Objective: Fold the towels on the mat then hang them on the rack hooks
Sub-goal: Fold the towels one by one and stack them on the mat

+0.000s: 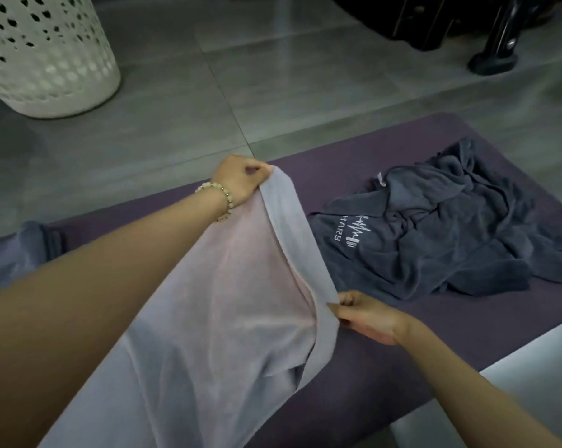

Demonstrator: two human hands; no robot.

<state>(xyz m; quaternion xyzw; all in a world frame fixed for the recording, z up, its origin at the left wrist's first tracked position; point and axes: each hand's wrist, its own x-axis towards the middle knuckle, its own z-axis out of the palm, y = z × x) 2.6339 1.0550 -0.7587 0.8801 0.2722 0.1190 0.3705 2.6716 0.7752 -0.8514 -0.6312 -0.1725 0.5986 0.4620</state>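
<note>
Pinching one corner of a pale pink towel [224, 302] between curled fingers and thumb, the left hand [241, 179] is raised over the far side of the purple mat [467, 334] in the head view, with a bead bracelet [220, 200] on its wrist. The right hand [367, 318] pinches the other end of the same hem, nearer the camera, so the greyish edge band runs taut between the two hands. The rest of the towel hangs down toward the bottom left, lifted off the mat.

Just beyond the taut hem a dark grey towel [435, 227] with white lettering lies crumpled on the mat, apart from the pink one. Bare mat shows in front of the right hand and along the far edge behind the left hand. Grey tiled floor [176, 124] lies open past that edge, up to a white perforated basket [43, 53] at top left. A blue-grey cloth [14, 253] at the left edge is too blurred to identify.
</note>
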